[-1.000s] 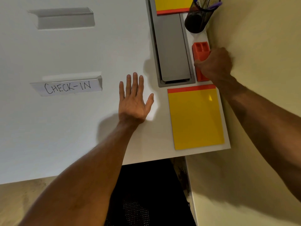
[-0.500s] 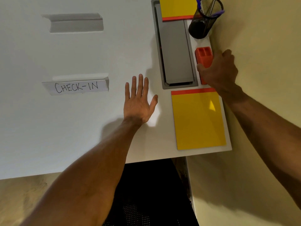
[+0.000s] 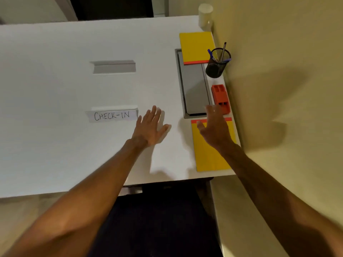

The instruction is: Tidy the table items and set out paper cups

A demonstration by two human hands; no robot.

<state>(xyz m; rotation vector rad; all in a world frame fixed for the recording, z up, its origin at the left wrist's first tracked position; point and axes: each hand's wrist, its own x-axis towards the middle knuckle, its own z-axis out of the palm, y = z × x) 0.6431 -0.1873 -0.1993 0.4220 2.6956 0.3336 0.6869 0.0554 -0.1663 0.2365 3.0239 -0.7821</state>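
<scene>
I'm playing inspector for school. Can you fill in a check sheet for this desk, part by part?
Surface: white table, a grey hatch set into it near the right edge.
Job's things: near yellow pad, far yellow pad, red organiser and mesh pen cup line the right edge; a pale cylinder at the far corner may be stacked cups, too blurred to tell.
Clutter: CHECK-IN sign and blank sign stand mid-table.
Grippers: left hand open, fingers straight, beside the CHECK-IN sign; right hand open, fingers spread, over the near yellow pad; both empty.
Cables: nothing seen.
Surroundings: beige wall on the right; dark chair below the near edge.
</scene>
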